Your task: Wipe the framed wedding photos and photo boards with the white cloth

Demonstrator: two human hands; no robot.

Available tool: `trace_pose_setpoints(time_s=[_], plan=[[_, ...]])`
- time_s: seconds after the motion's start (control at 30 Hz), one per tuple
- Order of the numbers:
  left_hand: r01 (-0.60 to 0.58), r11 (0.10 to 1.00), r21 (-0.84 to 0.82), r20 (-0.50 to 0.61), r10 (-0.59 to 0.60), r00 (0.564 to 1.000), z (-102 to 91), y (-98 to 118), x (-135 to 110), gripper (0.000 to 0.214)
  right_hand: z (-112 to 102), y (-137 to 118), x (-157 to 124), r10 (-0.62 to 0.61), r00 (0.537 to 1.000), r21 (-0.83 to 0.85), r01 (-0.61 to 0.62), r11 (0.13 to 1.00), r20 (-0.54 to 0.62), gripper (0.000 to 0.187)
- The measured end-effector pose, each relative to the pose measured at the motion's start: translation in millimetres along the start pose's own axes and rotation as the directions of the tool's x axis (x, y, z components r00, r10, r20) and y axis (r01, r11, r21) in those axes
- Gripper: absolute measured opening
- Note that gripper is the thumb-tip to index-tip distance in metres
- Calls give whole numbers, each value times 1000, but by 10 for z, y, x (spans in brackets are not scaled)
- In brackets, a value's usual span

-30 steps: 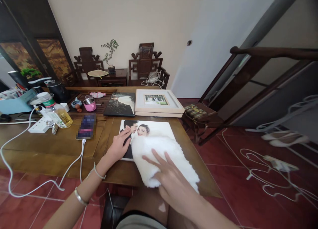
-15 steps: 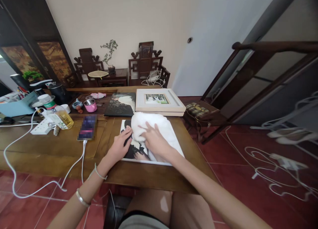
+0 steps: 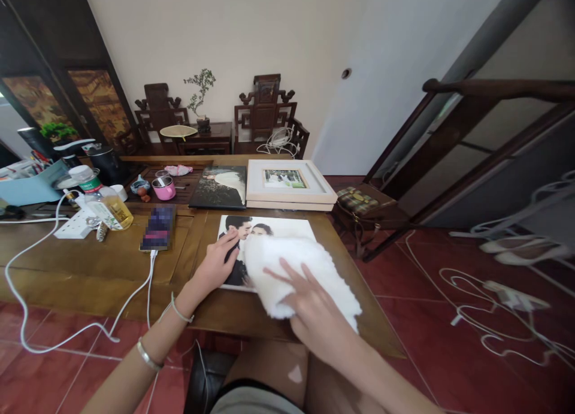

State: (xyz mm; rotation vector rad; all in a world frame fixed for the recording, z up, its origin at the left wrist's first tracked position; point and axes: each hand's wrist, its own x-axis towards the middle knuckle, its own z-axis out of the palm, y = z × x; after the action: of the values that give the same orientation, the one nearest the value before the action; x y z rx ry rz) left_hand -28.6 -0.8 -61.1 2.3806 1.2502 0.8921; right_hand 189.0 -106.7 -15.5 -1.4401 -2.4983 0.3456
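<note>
A flat photo panel (image 3: 294, 226) of two people lies on the wooden table. My left hand (image 3: 217, 262) rests on its left edge, fingers stretched out and holding nothing. A fluffy white cloth (image 3: 321, 259) covers the panel's lower right and hangs past its near edge onto the table. My right hand (image 3: 312, 303) presses down on this cloth, some fingers spread across the top and the others curled into it. The thumb is hidden. The panel's lower right part lies out of sight under the cloth.
Behind the panel are a white framed picture (image 3: 309, 193) and a dark photo panel (image 3: 215, 189). To the left lie a phone (image 3: 157, 228) on a cable, a pink cup (image 3: 164, 187), a power strip (image 3: 74, 224) and a bottle (image 3: 117, 213). A wooden chair (image 3: 485, 96) stands right.
My right hand has drawn the white cloth toward me and to the right, spreading it flatter. The faces on the panel now show. My left hand has stayed in place.
</note>
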Motion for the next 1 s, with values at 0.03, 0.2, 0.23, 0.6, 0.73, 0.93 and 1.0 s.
trace_pose_setpoints(time_s=[0.03, 0.2, 0.23, 0.6, 0.73, 0.93, 1.0], plan=[[0, 1000, 2, 2, 0, 1000, 5, -2, -4, 40, -22, 75, 93, 51, 998, -23, -52, 998, -25, 53], [15, 1000, -24, -7, -16, 1000, 2, 3, -6, 39, -58, 178, 572, 217, 972, -106, -226, 968, -90, 38], [13, 999, -42, -16, -14, 1000, -11, 16, -1, 39, -38, 129, 631, 209, 975, -114, -217, 969, -80, 37], [48, 990, -130, -177, -71, 982, -117, 121, 15, 41, 60, -159, 106, -309, 946, 121, 297, 947, 99, 39], [-3, 995, -95, -91, -6, 996, -98, 126, 18, 36, -137, -12, -119, -182, 978, 133, 168, 977, 101, 47], [-43, 999, -30, -40, 42, 998, -66, 78, 16, 34, -202, 285, 283, 101, 994, 42, -102, 994, 37, 42], [-48, 998, -29, -49, 46, 998, -59, 66, 17, 33, -206, 334, 589, 101, 995, 57, -101, 993, 10, 40]])
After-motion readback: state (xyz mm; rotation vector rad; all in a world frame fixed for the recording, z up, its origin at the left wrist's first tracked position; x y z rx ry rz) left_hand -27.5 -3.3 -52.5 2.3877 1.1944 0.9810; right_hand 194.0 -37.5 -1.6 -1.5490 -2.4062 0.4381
